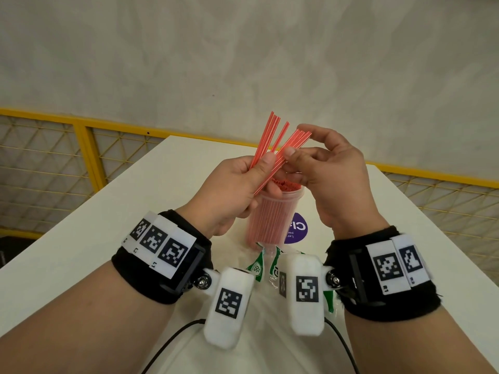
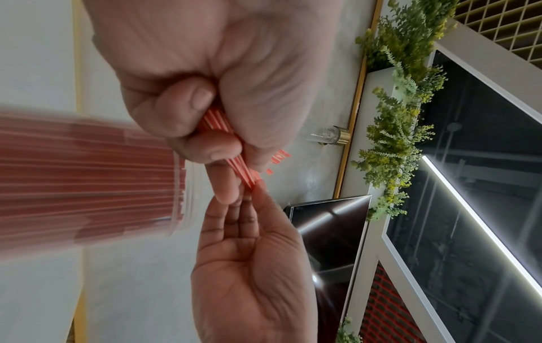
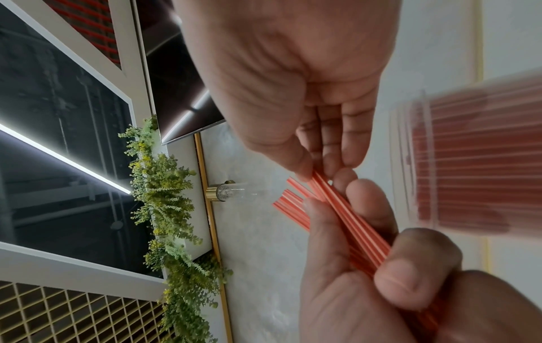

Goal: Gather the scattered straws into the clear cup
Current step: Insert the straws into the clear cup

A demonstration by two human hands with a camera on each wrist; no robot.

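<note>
Red straws [image 1: 272, 155] fan out in a loose bundle above the clear cup [image 1: 270, 217], their lower ends gripped in my left hand [image 1: 229, 190] with the thumb pressed across them and the fingers curled round from behind. The bundle splits into two sprays: one leans away toward the far-left side of the cup, the other slants over toward my right hand [image 1: 332, 179]. My right hand is just beside the left, above the cup's mouth, and pinches the upper part of that second spray between thumb and fingertips [image 3: 302, 162]; its other fingers are bent loosely. In the left wrist view the straws [image 2: 231, 160] run between my curled left fingers [image 2: 187, 111] and meet the tips of my right hand [image 2: 252, 266]; in the right wrist view they cross from the pinch down into my left hand [image 3: 366, 278].

The cup stands upright on the white surface [image 1: 94, 230], directly below both hands, and is already packed with red straws standing on end, their tips level with the rim. Just behind the cup, on its right side, lies a purple round sticker [image 1: 297, 229] with white lettering. In front of the cup, nearer to me, a clear plastic wrapper with green print [image 1: 259, 268] lies flat between my wrists. Black bands with white marker tags wrap both wrists.
</note>
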